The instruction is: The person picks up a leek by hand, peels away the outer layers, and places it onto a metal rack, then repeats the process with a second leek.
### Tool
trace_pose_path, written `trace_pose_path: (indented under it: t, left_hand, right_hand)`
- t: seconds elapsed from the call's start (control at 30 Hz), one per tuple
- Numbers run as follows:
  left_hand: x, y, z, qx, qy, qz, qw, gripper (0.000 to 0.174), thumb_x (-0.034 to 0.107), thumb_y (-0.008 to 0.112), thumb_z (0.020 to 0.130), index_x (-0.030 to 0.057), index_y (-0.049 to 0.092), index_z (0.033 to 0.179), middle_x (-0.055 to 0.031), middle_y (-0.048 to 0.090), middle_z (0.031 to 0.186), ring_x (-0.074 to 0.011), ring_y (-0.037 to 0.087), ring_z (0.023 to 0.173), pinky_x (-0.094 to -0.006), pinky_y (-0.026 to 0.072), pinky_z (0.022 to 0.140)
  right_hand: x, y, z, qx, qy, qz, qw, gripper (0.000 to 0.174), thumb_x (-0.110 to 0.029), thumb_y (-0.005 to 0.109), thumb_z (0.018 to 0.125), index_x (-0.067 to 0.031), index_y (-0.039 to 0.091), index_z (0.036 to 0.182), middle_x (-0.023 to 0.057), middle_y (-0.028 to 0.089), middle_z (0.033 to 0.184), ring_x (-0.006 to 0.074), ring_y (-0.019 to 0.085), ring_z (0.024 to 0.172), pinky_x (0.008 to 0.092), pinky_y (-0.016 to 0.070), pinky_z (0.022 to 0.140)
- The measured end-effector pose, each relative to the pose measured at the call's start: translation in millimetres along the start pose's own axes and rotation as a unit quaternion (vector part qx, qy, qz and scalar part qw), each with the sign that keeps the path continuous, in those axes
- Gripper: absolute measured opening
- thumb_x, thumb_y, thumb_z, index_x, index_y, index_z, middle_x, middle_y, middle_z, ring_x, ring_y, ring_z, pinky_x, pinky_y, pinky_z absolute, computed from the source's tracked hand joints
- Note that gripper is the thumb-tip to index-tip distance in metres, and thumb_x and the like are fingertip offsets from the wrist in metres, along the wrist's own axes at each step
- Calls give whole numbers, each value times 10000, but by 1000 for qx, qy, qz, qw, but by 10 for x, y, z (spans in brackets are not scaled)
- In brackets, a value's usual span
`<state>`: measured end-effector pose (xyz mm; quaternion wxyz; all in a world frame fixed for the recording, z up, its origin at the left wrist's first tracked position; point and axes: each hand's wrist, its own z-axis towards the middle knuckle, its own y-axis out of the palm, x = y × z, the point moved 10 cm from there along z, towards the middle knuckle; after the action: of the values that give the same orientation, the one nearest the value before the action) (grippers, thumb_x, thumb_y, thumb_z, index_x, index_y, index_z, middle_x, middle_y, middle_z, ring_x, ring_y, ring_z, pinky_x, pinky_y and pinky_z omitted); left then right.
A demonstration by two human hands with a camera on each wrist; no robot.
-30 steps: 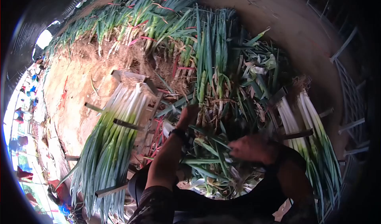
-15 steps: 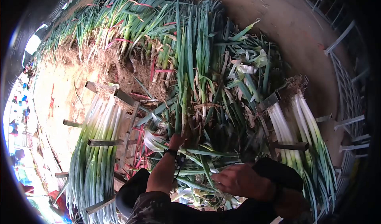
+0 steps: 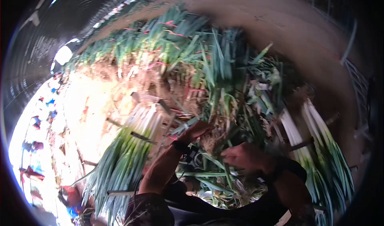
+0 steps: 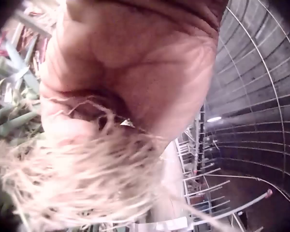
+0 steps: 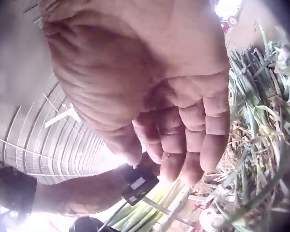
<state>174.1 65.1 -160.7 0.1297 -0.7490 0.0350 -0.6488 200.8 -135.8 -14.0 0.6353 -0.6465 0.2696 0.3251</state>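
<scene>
In the head view my left hand [image 3: 196, 130] grips a green onion by its lower end, close to the pile in the middle. Its shaggy, pale brown roots [image 3: 212, 141] stick out beside the fingers. The left wrist view shows these roots [image 4: 87, 179] spread below the curled fingers, while the hand hides the stalk. Just right of the roots is my right hand [image 3: 246, 156], apart from them. Its fingers [image 5: 212, 140] are slightly bent, with nothing between them and the thumb in the right wrist view. Untrimmed green onions [image 3: 224, 62] stand behind both hands.
Trimmed green onions lie in a metal rack to the left [image 3: 120, 166], and more [image 3: 324, 142] lie on the right. Rack bars [image 3: 141, 137] jut out beside them. Stripped leaves [image 3: 216, 182] cover the space below the hands. Bundles with red ties [image 3: 168, 46] line the back.
My left hand was among the stalks at the pile; now it has an onion with its root end showing. My right hand remains nearby, holding nothing. The head view has swung upward.
</scene>
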Motion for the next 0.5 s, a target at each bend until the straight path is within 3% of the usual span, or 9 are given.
trace_pose_path:
  t: [0.03, 0.1, 0.13, 0.2, 0.3, 0.33, 0.4, 0.43, 0.5]
  left_hand:
    - [453, -77, -187, 19, 131, 82, 988, 322, 266, 582, 971, -5, 689, 1108, -45, 653, 917, -103, 586, 774, -302, 474, 700]
    - [1280, -220, -780, 143, 372, 274, 875, 280, 220, 589, 953, -20, 702, 1039, -60, 619, 851, -109, 547, 700, -294, 461, 657]
    - [1439, -242, -841, 94, 320, 225, 916, 283, 211, 595, 943, -26, 688, 1066, -63, 607, 836, -107, 537, 693, -294, 458, 656]
    - [1691, -187, -1103, 45, 171, 119, 977, 314, 231, 614, 945, -25, 663, 1120, -97, 632, 976, -134, 564, 857, -319, 476, 764]
    - [1968, 96, -1648, 100, -3, -16, 995, 356, 262, 645, 947, -18, 646, 1165, -119, 656, 1124, -135, 575, 1029, -334, 494, 875]
    - [1938, 167, -1778, 111, 6, 41, 993, 414, 268, 685, 920, -21, 622, 1210, -104, 664, 1072, -170, 593, 1012, -357, 494, 881]
    - [1779, 451, -2041, 214, 45, -107, 970, 475, 309, 733, 905, -23, 614, 1222, -101, 671, 1088, -197, 616, 1012, -367, 489, 893]
    - [1695, 657, -2049, 200, 76, -151, 965, 473, 322, 717, 915, -23, 607, 1219, -105, 663, 1085, -193, 605, 994, -371, 490, 875]
    - [1611, 1107, -1848, 58, 139, -137, 979, 471, 348, 684, 936, -22, 593, 1212, -113, 647, 1080, -183, 583, 957, -378, 492, 837]
  right_hand:
    - [46, -48, 3, 17, 17, 82, 996, 332, -242, 627, 918, -18, 674, 1158, 153, 733, 980, 228, 719, 850, 340, 565, 785]
    - [134, -131, 72, 28, 50, 238, 970, 315, -199, 622, 935, 16, 662, 1161, 138, 737, 964, 180, 713, 832, 313, 564, 766]
    - [144, -200, 108, 53, 72, 290, 953, 298, -167, 622, 937, 33, 660, 1154, 115, 731, 929, 160, 707, 828, 296, 563, 752]
    - [168, -284, 146, 101, 87, 416, 899, 290, -162, 621, 953, 22, 650, 1175, 73, 717, 920, 137, 693, 801, 266, 563, 721]
    - [249, -364, 282, 163, 99, 447, 874, 293, -230, 620, 963, -24, 654, 1168, 60, 718, 946, 138, 691, 785, 253, 556, 697]
    - [272, -366, 311, 181, 104, 467, 859, 293, -275, 609, 967, -63, 628, 1170, 56, 706, 1000, 147, 691, 820, 293, 559, 717]
    - [412, -343, 378, 217, 126, 522, 815, 386, -374, 595, 974, -108, 580, 1252, 38, 665, 1145, 151, 651, 981, 330, 541, 802]
    - [457, -350, 400, 227, 140, 544, 796, 416, -413, 583, 976, -122, 564, 1274, 36, 649, 1186, 156, 626, 1051, 351, 528, 847]
    - [617, -310, 528, 195, 117, 595, 771, 570, -524, 571, 953, -147, 497, 1374, 30, 612, 1262, 193, 558, 1149, 394, 450, 961]
